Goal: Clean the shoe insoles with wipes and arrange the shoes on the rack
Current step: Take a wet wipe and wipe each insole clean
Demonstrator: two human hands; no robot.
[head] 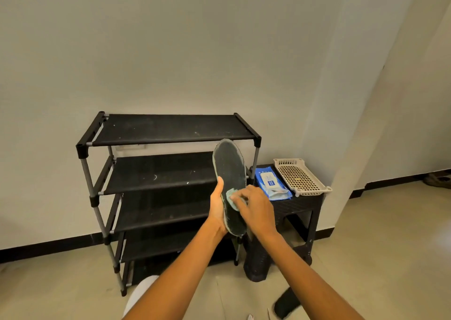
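My left hand (217, 212) grips a dark insole (230, 170) with a pale green rim, holding it upright by its lower half in front of the black shoe rack (156, 173). My right hand (256, 208) presses a crumpled pale wipe (231, 198) against the insole's middle, fingers curled over it. The rack's shelves hold no shoes. A blue pack of wipes (271, 181) lies on a black stool (302, 212) to the right of the rack.
A beige perforated plastic tray (301, 176) sits on the stool beside the wipes. A dark shoe (286, 302) lies on the tiled floor at lower right. A black cylindrical object (256, 263) stands by the stool. Walls close the space behind and to the right.
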